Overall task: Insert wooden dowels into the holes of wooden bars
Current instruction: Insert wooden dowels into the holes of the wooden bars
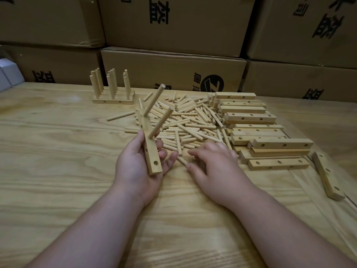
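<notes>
Fingers and thumb of the left hand (139,163) curl round a wooden bar (149,149) just left of centre, holding it tilted with its near end low toward the palm. Two dowels (161,122) stand out of the bar's upper holes, slanting up and to the right; one hole (155,163) near the lower end shows open. Beside it, the right hand (214,167) lies palm down at the middle of the frame, fingers bent, its fingertips (190,167) touching a loose dowel (182,161) on the table (58,171); whether they pinch it cannot be told.

Just above both hands spreads a pile of loose dowels (189,122), lying crosswise over one another. To its right, bare drilled bars (251,117) lie stacked in rough rows, and one more bar (327,176) lies apart at an angle near the right edge. In the upper left of the table stand finished bars (114,97) side by side, their dowels upright. Behind the table, along the top of the frame, rise stacked cardboard boxes (173,64) printed with dark characters, and a white box (7,76) shows at the far left edge.
</notes>
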### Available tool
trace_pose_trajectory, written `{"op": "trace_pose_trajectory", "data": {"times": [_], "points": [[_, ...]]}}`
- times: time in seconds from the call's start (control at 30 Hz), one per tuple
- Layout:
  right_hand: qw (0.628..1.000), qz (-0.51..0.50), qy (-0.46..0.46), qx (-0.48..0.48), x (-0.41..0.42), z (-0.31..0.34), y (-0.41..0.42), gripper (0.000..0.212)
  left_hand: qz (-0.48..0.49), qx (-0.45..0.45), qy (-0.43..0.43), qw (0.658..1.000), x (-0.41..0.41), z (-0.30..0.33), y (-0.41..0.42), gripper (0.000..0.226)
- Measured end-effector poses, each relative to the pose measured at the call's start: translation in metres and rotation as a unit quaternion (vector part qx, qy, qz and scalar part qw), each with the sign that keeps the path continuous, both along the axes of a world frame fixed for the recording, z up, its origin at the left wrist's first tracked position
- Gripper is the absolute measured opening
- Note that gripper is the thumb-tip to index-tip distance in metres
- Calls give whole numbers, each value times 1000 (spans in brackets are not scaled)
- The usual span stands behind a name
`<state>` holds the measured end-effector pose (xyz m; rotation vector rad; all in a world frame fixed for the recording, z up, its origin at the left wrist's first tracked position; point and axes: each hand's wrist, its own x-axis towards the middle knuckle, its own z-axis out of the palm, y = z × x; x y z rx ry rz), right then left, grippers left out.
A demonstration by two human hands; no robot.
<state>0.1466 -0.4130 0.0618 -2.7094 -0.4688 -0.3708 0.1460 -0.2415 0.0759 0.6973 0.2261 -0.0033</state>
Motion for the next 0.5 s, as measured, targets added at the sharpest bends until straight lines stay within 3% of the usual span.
{"op": "trace_pose_trajectory", "data": {"times": [0.17, 0.3, 0.5], "points": [[998, -64, -4, 4, 3, -1, -2, 16, 10, 21, 14, 1000, 4, -2, 0, 29], [993, -72, -11, 94, 4, 2, -5, 7, 16, 23, 9, 1000, 4, -2, 1, 28], [980, 65, 25, 184, -5, 7, 1, 10, 33, 43, 17, 998, 5, -2, 2, 29]]}}
